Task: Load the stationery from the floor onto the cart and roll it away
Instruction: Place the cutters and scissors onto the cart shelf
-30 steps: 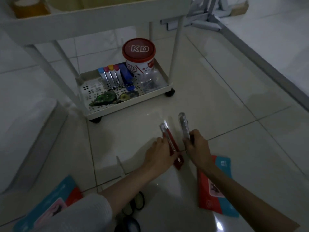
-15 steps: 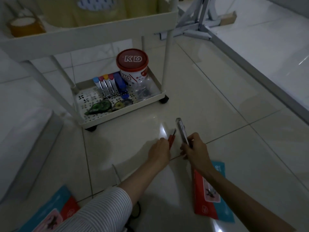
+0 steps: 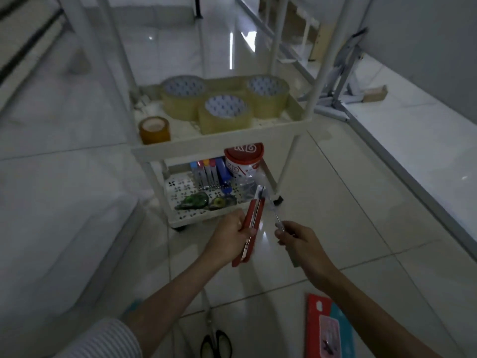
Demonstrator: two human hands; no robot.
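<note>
- Head view: the left hand [image 3: 230, 237] grips a red utility knife [image 3: 249, 228] around its middle, fingers curled round the handle, its tip pointing up toward the cart [image 3: 222, 148].
- The right hand [image 3: 299, 241] pinches a second, grey cutter [image 3: 277, 220] between thumb and fingers; the thin front end of it points toward the red one, and the two tips are near each other without clearly touching.
- Both knives are held above the floor [image 3: 361, 202], just in front of the cart's lower shelf [image 3: 180, 218].
- That lower shelf holds a red-lidded tub [image 3: 244, 157], a row of markers [image 3: 206, 174], a blue stapler-like item [image 3: 224, 174] and green correction tape dispensers [image 3: 193, 201].
- The middle shelf carries three clear tape rolls [image 3: 224, 112] and a smaller brown tape roll [image 3: 154, 130].
- On the floor near the person lie black-handled scissors [image 3: 215, 344] and a red-and-blue packet [image 3: 327, 329], well apart from the cart.
</note>
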